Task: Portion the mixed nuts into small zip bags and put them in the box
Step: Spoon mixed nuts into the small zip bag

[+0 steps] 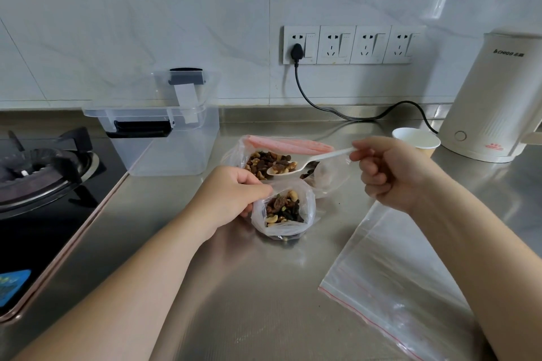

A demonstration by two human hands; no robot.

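Setting: We see a steel bench [264,287] running along a white tiled wall [146,9], with a gas stove [38,173] at its left end.
Hidden or cut off: We see the stove only in part, as it runs off the left edge. We cannot read what lies under the small bag, where a few dark bits show through the plastic. The empty zip bag [390,281] near the right forearm is cut by the lower edge.
Hard to make out: The clear box [170,138] blends with the wall behind it; we make it out by its dark latches, and its lid [187,88] stands up behind it.
Left hand: Our left hand [231,196] pinches the rim of the small zip bag [283,211], fingers curled over the near-left edge, holding the mouth wide.
Right hand: Our right hand [390,167] is closed around the handle end of a white plastic spoon [308,161], raised above the bench, bowl pointing left.
Spoon load: The bowl carries walnuts and raisins, and hangs over the big bag of mixed nuts [269,161].
Small bag: It stands upright on the bench, just in front of the big bag, partly filled with cashews, raisins and dark pieces.
Big bag: It lies open, pink zip strip at the back.
Beyond: A paper cup [416,141] and a cream kettle [492,102] stand at the right, with a black cord [322,105] plugged into the wall sockets [352,44].
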